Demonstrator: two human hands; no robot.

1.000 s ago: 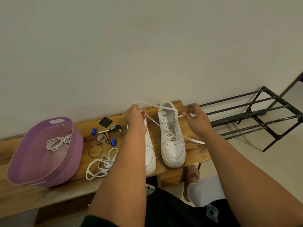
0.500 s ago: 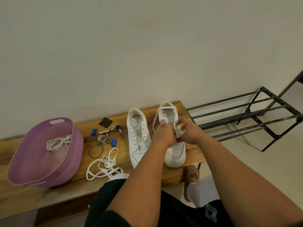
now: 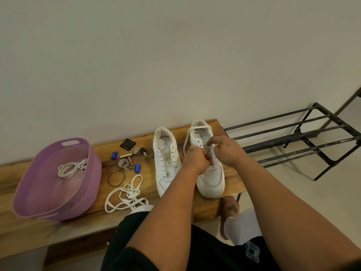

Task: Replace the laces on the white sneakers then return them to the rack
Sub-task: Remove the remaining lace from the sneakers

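Two white sneakers stand side by side on the wooden bench (image 3: pixel 230 178), toes toward me. The left sneaker (image 3: pixel 166 163) has bare eyelets. Both hands work at the eyelets of the right sneaker (image 3: pixel 211 178). My left hand (image 3: pixel 195 159) has its fingers curled and pinches the flat white lace (image 3: pixel 186 139) at the shoe's tongue. My right hand (image 3: pixel 224 149) pinches the lace at the right-hand eyelet row. A loop of that lace arches over the heel opening. Another loose white lace (image 3: pixel 127 194) lies tangled on the bench. The black metal shoe rack (image 3: pixel 304 139) stands on the floor to the right.
A purple plastic basket (image 3: pixel 84 192) with a thin coiled white lace (image 3: pixel 70 169) sits at the bench's left. Small items lie between basket and shoes: blue clips (image 3: pixel 136 168), keys (image 3: pixel 139 151), a battery, a bangle (image 3: pixel 116 178), a black square piece (image 3: pixel 127 144). The wall is close behind.
A second ago my hands were spread apart, pulling the lace taut over the sneakers. They have since come together on the right sneaker's eyelets, and the lace hangs slack.
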